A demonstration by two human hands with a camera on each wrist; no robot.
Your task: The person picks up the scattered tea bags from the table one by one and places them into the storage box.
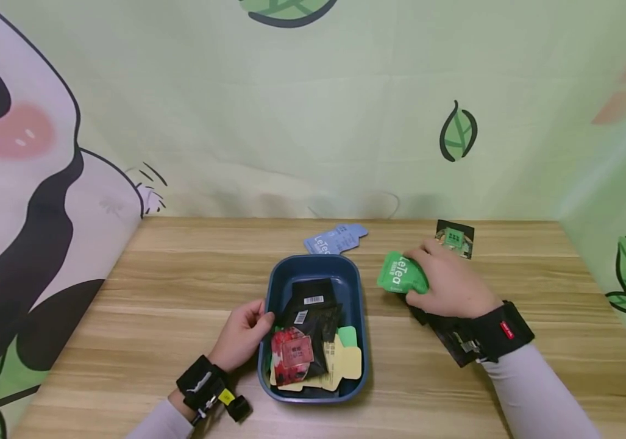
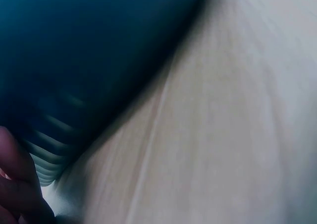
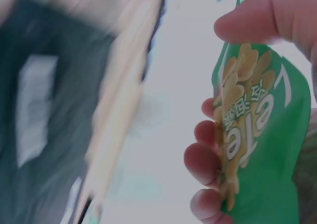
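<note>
My left hand is at the left side of a dark blue plastic basket, gripping its rim with the thumb on top. In the left wrist view, curled fingers show beside the basket's ribbed outer wall. Inside lie black sachets, a red-and-black sachet and cream packets. To the right of the basket, my right hand holds a green LeTea packet, thumb on one side and fingers on the other. Below that hand lies a black sachet, partly hidden by the wrist.
A blue LeTea packet lies behind the basket on the wooden table. Farther right, near the back edge, is a black sachet with a green label. A printed cloth backdrop rises behind the table.
</note>
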